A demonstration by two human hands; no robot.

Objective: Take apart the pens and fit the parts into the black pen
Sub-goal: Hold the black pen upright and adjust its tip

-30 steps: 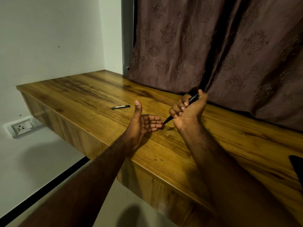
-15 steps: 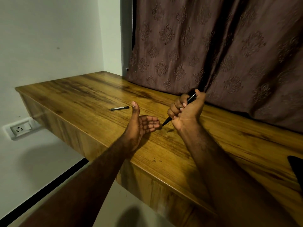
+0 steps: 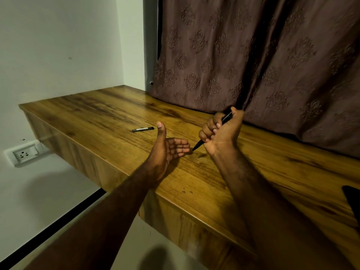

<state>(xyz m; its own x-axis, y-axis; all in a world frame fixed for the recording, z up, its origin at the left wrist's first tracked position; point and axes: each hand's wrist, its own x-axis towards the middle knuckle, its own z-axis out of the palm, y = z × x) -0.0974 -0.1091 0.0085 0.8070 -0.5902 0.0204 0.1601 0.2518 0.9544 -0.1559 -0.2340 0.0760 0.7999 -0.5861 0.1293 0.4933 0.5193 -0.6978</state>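
My right hand (image 3: 220, 133) grips a black pen (image 3: 226, 119) in a fist, thumb at its upper end, tip slanting down and left toward the wooden table (image 3: 116, 117). The pen's tip (image 3: 195, 147) hangs just right of my left fingertips. My left hand (image 3: 167, 147) is held open, palm turned right, thumb up, fingers straight, holding nothing. A second dark pen part with a pale label (image 3: 142, 129) lies flat on the table, left of my left thumb and apart from both hands.
A brown patterned curtain (image 3: 253, 55) hangs along the table's back edge, right behind my right hand. A dark object (image 3: 352, 201) pokes in at the right edge. A wall socket (image 3: 24, 153) sits below the table's left end.
Both hands have kept their poses; the view has shifted only slightly. The pen remains gripped in my right fist.
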